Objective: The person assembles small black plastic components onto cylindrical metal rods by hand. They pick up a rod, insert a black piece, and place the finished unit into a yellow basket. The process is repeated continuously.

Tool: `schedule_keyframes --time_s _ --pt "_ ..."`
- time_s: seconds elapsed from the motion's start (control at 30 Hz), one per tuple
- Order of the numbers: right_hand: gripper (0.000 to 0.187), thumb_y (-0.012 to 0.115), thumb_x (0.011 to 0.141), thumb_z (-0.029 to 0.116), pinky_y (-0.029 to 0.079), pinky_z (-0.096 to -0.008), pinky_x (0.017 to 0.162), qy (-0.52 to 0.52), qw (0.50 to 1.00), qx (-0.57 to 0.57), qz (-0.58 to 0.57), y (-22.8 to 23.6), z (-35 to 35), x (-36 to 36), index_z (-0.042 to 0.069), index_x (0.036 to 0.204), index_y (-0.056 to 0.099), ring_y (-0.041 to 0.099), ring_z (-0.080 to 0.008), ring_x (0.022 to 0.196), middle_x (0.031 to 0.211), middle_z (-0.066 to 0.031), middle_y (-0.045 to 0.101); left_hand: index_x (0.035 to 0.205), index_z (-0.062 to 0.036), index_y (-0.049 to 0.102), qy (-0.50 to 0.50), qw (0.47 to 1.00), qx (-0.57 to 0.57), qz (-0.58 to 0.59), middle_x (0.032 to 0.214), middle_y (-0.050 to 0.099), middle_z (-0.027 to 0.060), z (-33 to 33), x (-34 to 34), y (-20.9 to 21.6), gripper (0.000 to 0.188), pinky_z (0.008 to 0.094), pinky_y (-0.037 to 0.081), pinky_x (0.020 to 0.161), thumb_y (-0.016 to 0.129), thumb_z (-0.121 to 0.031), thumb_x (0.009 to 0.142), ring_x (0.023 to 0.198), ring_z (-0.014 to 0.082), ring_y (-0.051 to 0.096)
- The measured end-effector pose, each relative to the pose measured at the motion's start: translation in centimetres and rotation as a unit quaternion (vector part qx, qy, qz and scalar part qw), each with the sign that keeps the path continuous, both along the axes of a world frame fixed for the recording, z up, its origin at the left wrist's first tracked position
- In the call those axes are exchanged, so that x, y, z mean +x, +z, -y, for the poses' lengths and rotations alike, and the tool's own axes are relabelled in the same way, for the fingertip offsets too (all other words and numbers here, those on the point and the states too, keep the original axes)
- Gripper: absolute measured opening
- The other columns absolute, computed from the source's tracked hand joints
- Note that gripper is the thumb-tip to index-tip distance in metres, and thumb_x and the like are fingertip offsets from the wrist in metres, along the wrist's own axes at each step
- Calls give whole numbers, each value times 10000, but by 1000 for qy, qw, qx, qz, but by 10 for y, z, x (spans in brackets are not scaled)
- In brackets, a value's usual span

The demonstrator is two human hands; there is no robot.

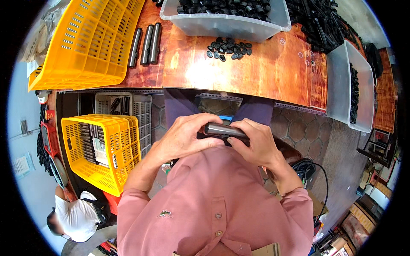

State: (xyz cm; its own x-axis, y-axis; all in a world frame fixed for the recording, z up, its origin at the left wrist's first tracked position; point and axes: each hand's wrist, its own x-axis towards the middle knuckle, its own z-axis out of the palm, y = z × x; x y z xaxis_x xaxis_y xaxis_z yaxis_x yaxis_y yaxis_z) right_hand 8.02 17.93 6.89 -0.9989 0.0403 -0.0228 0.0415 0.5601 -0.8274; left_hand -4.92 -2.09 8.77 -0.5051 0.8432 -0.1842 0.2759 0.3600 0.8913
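Close to my chest, a dark, glossy cylinder [222, 129] lies roughly level between my two hands. My left hand [185, 134] is closed around its left end, the fingers over the top and the thumb below. My right hand [261, 143] grips the other end, thumb pressed near a small black part on its underside that I cannot make out clearly. On the wooden table [192, 72] ahead stand three similar cylinders [147, 45], side by side at the left. Small black oval pieces [228, 48] lie scattered near the middle.
A translucent bin [226, 26] of black parts stands at the back, another bin [341, 81] at the right. Black pieces [318, 21] heap behind. A large yellow crate [92, 47] is at left; a lower yellow crate [100, 173] holds cylinders. A person in white [81, 217] sits lower left.
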Motion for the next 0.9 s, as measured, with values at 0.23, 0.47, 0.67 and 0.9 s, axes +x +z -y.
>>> schedule_keyframes --time_s 0.23,0.47,0.67,0.9 --pt "278 725 819 244 518 -427 654 16 998 60 -23 -1 2 1 28 979 657 662 -347 760 842 -147 658 1093 -21 654 -132 980 -56 -136 915 686 191 -3 -8 4 344 444 530 701 700 -300 897 821 382 668" --pt "280 715 813 257 520 -425 641 14 997 81 7 -50 12 15 16 949 670 668 -348 742 816 -155 672 1093 -5 634 -158 972 -115 -133 960 670 219 3 2 -47 364 471 521 763 659 -324 920 903 400 654" --pt "306 683 827 295 540 -448 639 18 996 70 60 -96 19 36 -1 905 687 689 -355 731 842 -180 703 1149 2 629 -106 991 -82 -21 1027 664 226 14 35 -108 400 465 522 820 660 -328 925 955 416 645" --pt "354 661 831 320 538 -448 680 30 994 48 95 -87 14 45 -4 971 700 689 -360 779 886 -187 708 1135 1 640 -100 992 -78 20 1032 668 221 15 45 -105 387 453 520 821 672 -323 926 956 405 650"
